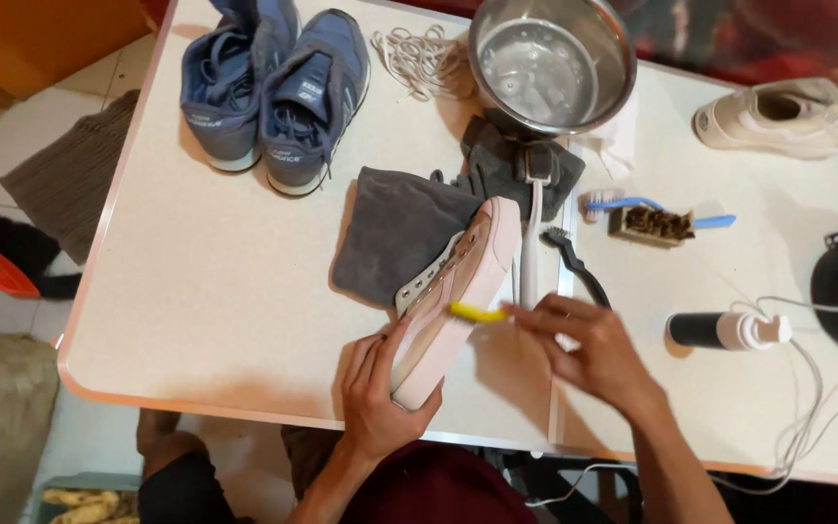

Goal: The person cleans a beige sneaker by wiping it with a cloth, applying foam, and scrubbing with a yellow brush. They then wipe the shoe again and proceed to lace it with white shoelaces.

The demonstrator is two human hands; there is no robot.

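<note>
Two hands work at the near edge of the table (225,291). The left hand (375,398) wraps around the heel of a pink sneaker (453,296) lying tilted on its side, toe on a grey cloth (395,228). The right hand (589,344) pinches a yellow brush (477,312) against the sneaker's sole. Blue sneakers (269,87) and a steel bowl (550,63) sit far.
</note>
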